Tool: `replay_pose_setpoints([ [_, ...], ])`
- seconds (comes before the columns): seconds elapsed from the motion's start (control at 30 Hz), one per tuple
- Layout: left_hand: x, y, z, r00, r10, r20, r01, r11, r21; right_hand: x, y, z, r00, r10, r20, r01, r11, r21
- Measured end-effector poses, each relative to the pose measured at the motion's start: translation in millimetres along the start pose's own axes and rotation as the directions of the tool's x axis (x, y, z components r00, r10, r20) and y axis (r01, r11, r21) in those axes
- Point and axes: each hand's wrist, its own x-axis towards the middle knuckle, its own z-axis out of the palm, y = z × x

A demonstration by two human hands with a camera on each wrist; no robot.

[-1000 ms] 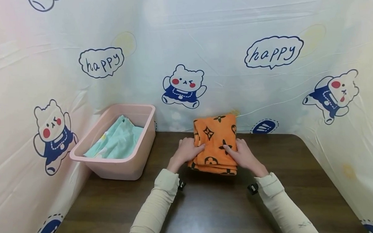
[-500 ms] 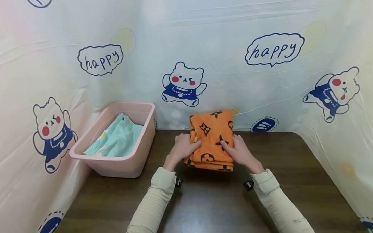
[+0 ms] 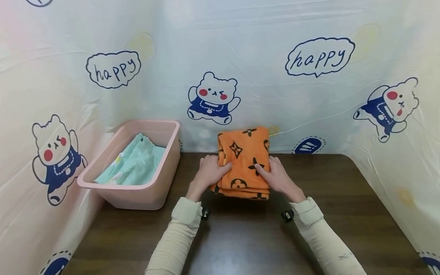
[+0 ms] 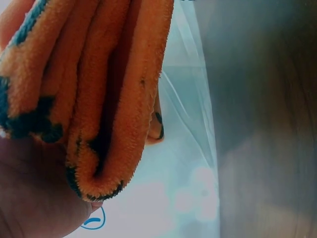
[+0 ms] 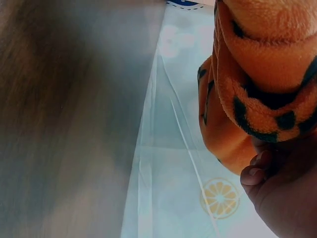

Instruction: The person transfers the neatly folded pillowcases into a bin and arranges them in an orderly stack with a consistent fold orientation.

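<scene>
An orange towel (image 3: pixel 244 161) with dark flower-like marks, folded into a thick stack, is held between both hands above the table. My left hand (image 3: pixel 208 172) grips its left side, thumb on top of the cloth. On the right side, my right hand (image 3: pixel 279 176) grips it the same way, with the thumb over the upper face. The left wrist view shows the towel's layered folds (image 4: pixel 119 114) close up against the hand. In the right wrist view, curled fingertips (image 5: pixel 255 174) lie under the rolled edge of the towel (image 5: pixel 267 114).
To the left, a pink plastic bin (image 3: pixel 134 194) stands on the dark wooden table (image 3: pixel 238 242). A mint-green cloth (image 3: pixel 135 162) lies inside it. A pale printed curtain (image 3: pixel 262 99) hangs behind the table and along its sides.
Both hands and the towel have shifted slightly left and a little up in the head view. The view itself has also moved slightly. The grip on the towel looks the same.
</scene>
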Motion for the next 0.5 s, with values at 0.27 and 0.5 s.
replay_pose_setpoints([
  [0.27,0.6,-2.4,-4.8,1.000,-0.004,-0.007,0.004,1.000,0.007,2.4,-5.0,1.9,1.000,0.006,0.001,-0.006,1.000,0.005],
  [0.5,-1.2,-3.7,-5.9,1.000,-0.014,-0.009,0.014,1.000,0.004,4.1,-6.6,3.3,1.000,0.004,0.006,-0.004,1.000,0.006],
])
